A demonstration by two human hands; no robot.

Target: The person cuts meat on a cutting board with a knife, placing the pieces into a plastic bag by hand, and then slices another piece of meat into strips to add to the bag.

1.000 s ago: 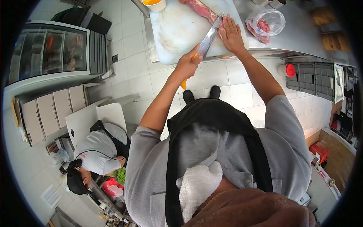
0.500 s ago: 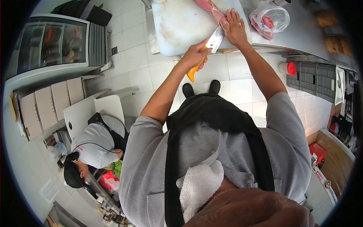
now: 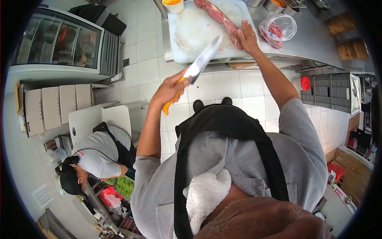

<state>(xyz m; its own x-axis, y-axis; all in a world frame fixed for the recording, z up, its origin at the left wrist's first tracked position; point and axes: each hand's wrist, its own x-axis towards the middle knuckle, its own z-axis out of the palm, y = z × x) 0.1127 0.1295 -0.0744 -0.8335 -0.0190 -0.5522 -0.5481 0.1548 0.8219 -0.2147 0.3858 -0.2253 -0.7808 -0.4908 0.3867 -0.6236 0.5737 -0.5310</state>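
My left hand is closed around the yellow handle of a kitchen knife. Its broad blade points up and to the right, over the near edge of a white cutting board, apart from the meat. A long raw strip of meat lies slantwise on the board. Against its near end rests my right hand, with the fingers stretched out and the thumb on the meat. To the right of that hand, an open clear plastic bag holds pieces of raw meat.
The board lies on a steel counter. A tub with orange contents stands at its far left corner, and metal containers stand behind the bag. A co-worker bends over green vegetables at left. Grey crates are at right.
My left hand has drawn the knife back from the meat, down and to the left. My right hand stays at the meat's end. The view has shifted, showing more of the counter.
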